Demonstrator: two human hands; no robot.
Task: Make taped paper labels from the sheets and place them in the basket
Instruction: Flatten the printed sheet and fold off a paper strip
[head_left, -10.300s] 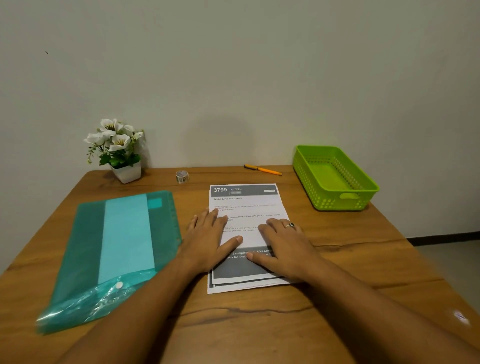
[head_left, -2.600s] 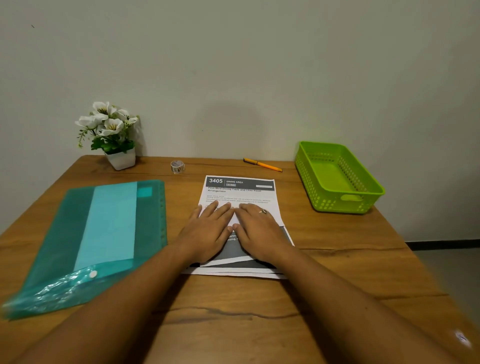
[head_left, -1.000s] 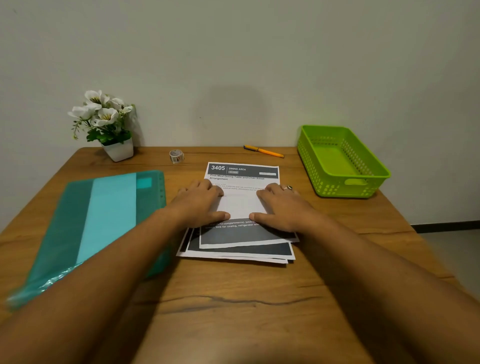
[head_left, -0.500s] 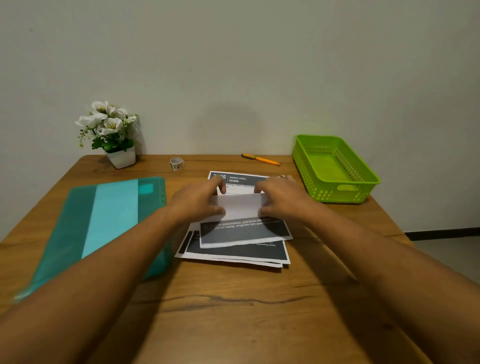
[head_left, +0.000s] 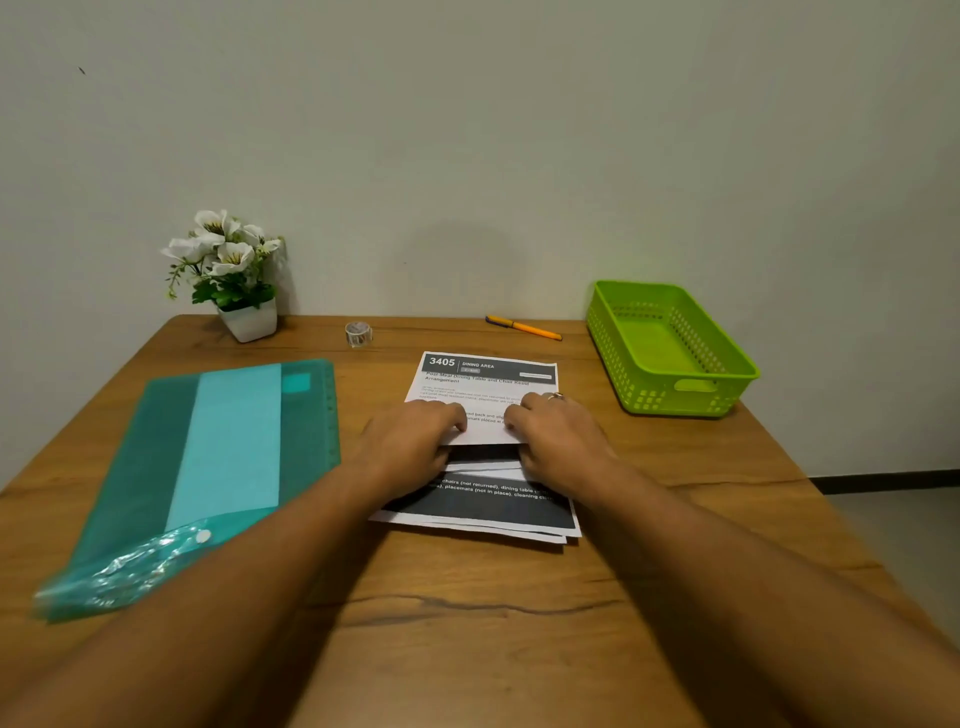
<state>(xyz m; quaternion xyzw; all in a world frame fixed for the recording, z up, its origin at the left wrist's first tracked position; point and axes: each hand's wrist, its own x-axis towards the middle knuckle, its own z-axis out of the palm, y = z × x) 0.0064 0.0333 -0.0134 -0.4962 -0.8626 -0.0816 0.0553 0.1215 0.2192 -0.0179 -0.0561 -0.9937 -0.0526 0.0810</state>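
Note:
A stack of printed sheets (head_left: 483, 506) lies in the middle of the wooden table (head_left: 467, 623). The top sheet (head_left: 488, 374), headed "3405 DINING AREA", has its near part folded up, so a white flap shows between my hands. My left hand (head_left: 415, 441) grips the flap's left side with curled fingers. At the flap's right side my right hand (head_left: 556, 441), wearing a ring, does the same. The green plastic basket (head_left: 748, 371) stands at the back right with nothing in it. A small roll of clear tape (head_left: 358, 333) stands near the back edge.
A teal plastic document folder (head_left: 223, 457) lies on the left half of the table. A white pot of artificial flowers (head_left: 234, 275) stands at the back left. An orange pen (head_left: 522, 327) lies at the back, between the tape and the basket. A wall rises directly behind the table.
Both hands have lifted the near part of the top sheet and folded it away from me. The flap now lies lower on the sheet, with my hands nearer together on it.

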